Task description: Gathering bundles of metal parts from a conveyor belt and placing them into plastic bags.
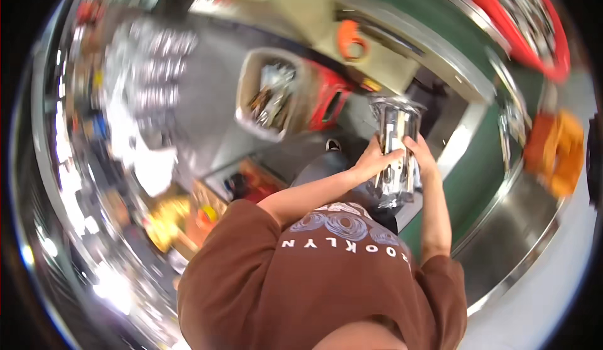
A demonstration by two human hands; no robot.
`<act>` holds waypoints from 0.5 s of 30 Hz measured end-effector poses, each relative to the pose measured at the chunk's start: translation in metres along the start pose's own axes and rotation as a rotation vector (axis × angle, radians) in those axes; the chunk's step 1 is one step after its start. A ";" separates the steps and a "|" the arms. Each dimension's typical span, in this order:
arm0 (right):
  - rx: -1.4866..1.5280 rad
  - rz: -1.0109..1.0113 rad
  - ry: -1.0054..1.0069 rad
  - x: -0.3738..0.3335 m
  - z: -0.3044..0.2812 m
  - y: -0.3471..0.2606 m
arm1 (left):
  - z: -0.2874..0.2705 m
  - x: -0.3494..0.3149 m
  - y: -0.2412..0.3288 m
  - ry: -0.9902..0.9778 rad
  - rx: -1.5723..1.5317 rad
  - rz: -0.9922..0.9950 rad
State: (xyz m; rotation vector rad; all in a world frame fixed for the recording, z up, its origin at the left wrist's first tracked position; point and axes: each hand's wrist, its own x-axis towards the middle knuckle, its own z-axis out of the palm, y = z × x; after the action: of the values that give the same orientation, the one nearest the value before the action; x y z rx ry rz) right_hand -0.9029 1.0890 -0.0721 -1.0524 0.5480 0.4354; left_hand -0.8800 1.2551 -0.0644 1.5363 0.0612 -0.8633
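Note:
Both of my hands grip a shiny metal cylinder in front of my body, right of the middle. It has a wide flared rim at its far end, and clear plastic seems to wrap its near end. My left hand closes on its left side, with the thumb across the front. On the opposite side my right hand presses with its thumb near the edge. Some fingers are hidden behind the cylinder. Whether it is one vessel or a stack of pieces is too blurred to tell.
A pale bin of scrap-like pieces stands beside a red crate. Orange tape lies on the bench ahead. To the right are a green work surface, an orange crate and a red basin. Shiny stacks fill the left.

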 end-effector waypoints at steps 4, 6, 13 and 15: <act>-0.683 0.059 -0.707 0.101 0.180 -0.092 | -0.104 -0.039 0.036 0.568 -0.102 0.154; -1.114 0.042 -1.066 0.132 0.287 -0.116 | -0.131 -0.034 0.008 0.972 -0.099 0.253; -2.021 -0.165 -1.858 0.237 0.471 -0.014 | -0.226 0.016 -0.004 0.798 -1.377 0.097; -2.221 -0.530 -1.852 0.280 0.439 0.014 | -0.245 0.003 0.005 0.677 -1.268 -0.058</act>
State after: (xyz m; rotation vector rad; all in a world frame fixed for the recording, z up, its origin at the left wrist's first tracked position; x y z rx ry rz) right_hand -0.5972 1.5107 -0.0846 -1.9173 -2.4076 1.2567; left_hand -0.7589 1.4676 -0.0846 0.5329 0.9576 -0.1625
